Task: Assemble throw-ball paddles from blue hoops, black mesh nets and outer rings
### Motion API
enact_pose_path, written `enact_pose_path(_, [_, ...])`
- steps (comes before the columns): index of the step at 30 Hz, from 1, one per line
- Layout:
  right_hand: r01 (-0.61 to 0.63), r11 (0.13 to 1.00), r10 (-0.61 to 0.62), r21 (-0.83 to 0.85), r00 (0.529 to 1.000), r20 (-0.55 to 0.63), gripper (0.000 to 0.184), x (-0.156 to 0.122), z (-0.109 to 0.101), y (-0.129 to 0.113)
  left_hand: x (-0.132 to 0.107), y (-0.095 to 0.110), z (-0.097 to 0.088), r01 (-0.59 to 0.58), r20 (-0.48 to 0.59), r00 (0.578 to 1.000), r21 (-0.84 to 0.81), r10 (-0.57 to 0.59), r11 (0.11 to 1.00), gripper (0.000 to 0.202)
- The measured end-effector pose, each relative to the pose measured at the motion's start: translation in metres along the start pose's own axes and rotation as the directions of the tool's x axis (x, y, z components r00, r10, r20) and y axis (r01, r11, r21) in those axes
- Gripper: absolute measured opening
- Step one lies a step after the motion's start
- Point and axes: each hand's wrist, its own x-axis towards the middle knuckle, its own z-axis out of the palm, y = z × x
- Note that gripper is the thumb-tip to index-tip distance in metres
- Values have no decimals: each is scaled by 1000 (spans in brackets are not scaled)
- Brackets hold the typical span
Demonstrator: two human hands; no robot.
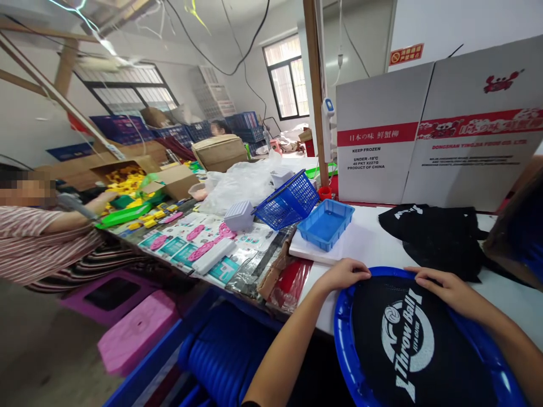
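Note:
A round blue plastic hoop with black fabric stretched across it lies at the lower right, cut off by the bottom edge. White "Throw Ball" lettering is printed on the fabric. My left hand grips the hoop's far rim on the left, fingertips bent over it. On the same rim, a little to the right, my right hand pinches the edge where fabric meets plastic; its thumb rests over the fabric. More black fabric pieces lie crumpled on the white tabletop beyond my right hand.
A light blue tray and a blue basket stand ahead. Large cartons line the back right. A co-worker sits at left near yellow parts. Blue hoops are stacked below, beside a pink stool.

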Motion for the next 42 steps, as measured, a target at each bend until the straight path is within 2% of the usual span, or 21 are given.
enact_pose_path(4, [24,999,-25,-42,999,-28,58,5,-1,4,1,2,0,0,-32,999,36,1,999,15])
enact_pose_path(10, [204,962,-219,-180,974,-64,40,6,8,7,-1,1,-2,-74,-36,997,21,75,997,23])
enact_pose_path(14, [239,925,-269,-294,961,-64,29,8,10,11,1,-1,-4,-112,-64,992,11,112,994,28])
enact_pose_path(19, [223,944,-227,-244,974,11,26,9,0,12,-2,-1,4,-103,-152,982,43,108,994,29])
enact_pose_path(24, [182,980,-176,-76,981,75,25,12,-10,15,0,-1,11,-96,-190,976,81,110,992,27])
enact_pose_path(28, [167,985,-164,-48,985,49,25,13,-8,17,0,-1,11,-105,-170,978,115,124,988,24])
enact_pose_path(34, [208,958,-215,-198,976,-13,23,8,-2,12,-3,1,7,-134,-140,978,135,153,982,27])
enact_pose_path(37, [208,954,-226,-216,972,-65,23,7,0,6,-3,5,10,-210,-139,960,222,244,952,30])
enact_pose_path(39, [215,951,-242,-221,965,-103,24,8,3,3,0,9,13,-275,-99,944,291,315,916,27])
enact_pose_path(42, [268,921,-296,-283,953,-61,21,10,11,0,9,15,15,-329,-27,933,337,358,882,22])
